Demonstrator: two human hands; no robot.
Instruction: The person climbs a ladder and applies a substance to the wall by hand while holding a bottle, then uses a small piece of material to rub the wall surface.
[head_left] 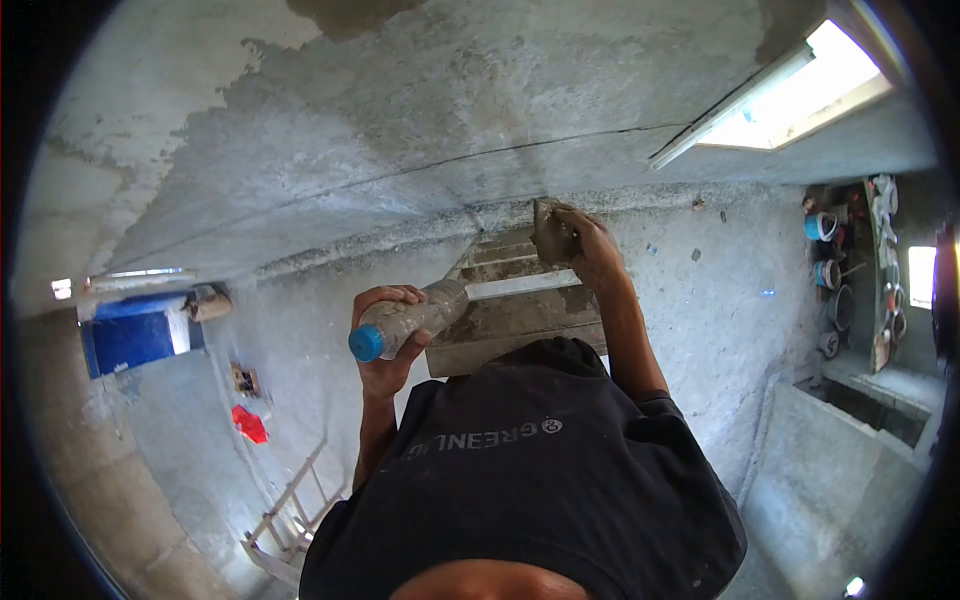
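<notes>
My left hand (372,375) is wrapped round a clear plastic bottle (425,312) with a blue cap. The bottle lies tilted, cap end toward me, and its sides look smeared with grey. Farther forward, my right hand (597,255) grips a grey, cement-smeared piece (555,235) with a flat face and uneven edges; its exact kind I cannot tell. That piece overlaps the rough band at the foot of the grey plastered wall (420,120). Between and below both hands are wooden planks (520,320), stained with grey.
A bright window opening (800,95) is at upper right. Buckets (822,226) and a long board (885,280) stand at the far right. Down at the left are a wooden ladder-like frame (290,510), a red item (249,424) and a blue panel (135,335).
</notes>
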